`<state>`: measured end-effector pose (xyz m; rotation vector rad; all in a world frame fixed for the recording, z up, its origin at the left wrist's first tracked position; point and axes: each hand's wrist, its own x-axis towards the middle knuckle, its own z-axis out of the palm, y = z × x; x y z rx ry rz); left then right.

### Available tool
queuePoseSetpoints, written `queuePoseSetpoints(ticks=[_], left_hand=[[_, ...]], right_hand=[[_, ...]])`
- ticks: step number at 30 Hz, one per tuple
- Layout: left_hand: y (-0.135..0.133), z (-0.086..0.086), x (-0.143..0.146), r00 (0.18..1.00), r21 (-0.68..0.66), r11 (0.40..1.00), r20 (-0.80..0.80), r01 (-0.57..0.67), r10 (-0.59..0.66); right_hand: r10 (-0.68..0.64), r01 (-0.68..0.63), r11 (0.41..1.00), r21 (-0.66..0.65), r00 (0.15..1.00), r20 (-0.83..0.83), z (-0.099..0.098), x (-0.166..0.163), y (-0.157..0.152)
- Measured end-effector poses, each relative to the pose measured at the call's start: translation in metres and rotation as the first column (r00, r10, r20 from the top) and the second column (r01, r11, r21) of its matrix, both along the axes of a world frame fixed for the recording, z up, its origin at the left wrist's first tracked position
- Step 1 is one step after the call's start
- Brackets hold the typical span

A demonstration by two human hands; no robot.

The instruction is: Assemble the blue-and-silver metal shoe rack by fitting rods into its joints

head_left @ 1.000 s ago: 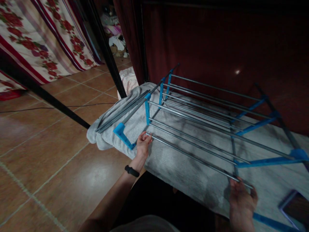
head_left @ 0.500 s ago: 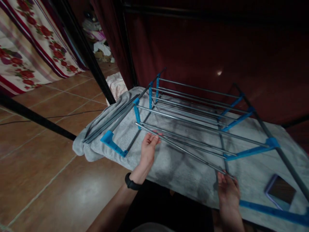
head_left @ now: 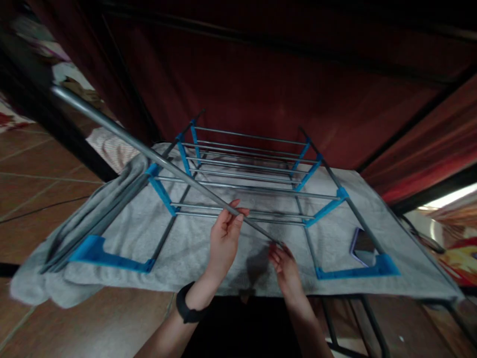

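A thin grey metal rod (head_left: 186, 179) slants across the view, its far end raised toward the upper left. My left hand (head_left: 225, 227) pinches it partway along, a black band on the wrist. At the rod's lower right end, the fingers of my right hand (head_left: 286, 268) close around it. Behind my hands lies a rack frame of grey tubes with blue plastic brackets (head_left: 324, 208), several crossbars (head_left: 246, 188) spanning its two sides. Blue end pieces sit at its near corners, one on the left (head_left: 108, 256) and one on the right (head_left: 359, 271).
The frame rests on a grey blanket (head_left: 122, 243) over a bed. A phone (head_left: 363, 247) lies inside the frame's right side. More grey tubes (head_left: 93, 223) lie along the left edge. Dark red curtain (head_left: 242, 84) hangs behind, and a black post (head_left: 63, 114) stands at left.
The rod's left end has swung up and toward me, away from the frame's brackets. Both hands still hold it, my right hand now closer to my left. The view has turned right.
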<state>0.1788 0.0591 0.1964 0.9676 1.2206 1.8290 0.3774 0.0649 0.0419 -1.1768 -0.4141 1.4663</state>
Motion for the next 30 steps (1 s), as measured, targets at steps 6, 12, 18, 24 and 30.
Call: queuePoseSetpoints(ticks=[6, 12, 18, 24, 30], left_hand=[[-0.009, -0.006, 0.005, 0.986, -0.018, 0.992, -0.110, 0.122, -0.123], [-0.018, -0.012, 0.007, 0.929, -0.026, 0.979, -0.312, 0.201, -0.199], [-0.015, -0.027, -0.010, 0.843, -0.060, 0.985, -0.510, 0.163, -0.171], [-0.015, -0.038, -0.023, 0.731, -0.194, 0.963, -0.627, 0.188, -0.269], [-0.012, -0.054, -0.036, 0.631, -0.198, 0.967, -0.734, 0.158, -0.253]], right_hand=[[0.251, -0.255, 0.962, -0.095, 0.967, -0.046, 0.010, -0.051, -0.022], [0.600, -0.594, 0.798, -0.103, 0.798, 0.057, 0.016, -0.059, -0.030], [0.487, -0.485, 0.873, -0.057, 0.858, 0.163, 0.018, -0.036, -0.007], [0.271, -0.279, 0.959, 0.040, 0.952, 0.141, 0.028, -0.012, 0.007], [0.102, -0.116, 0.988, 0.104, 0.985, 0.136, 0.052, 0.005, 0.019]])
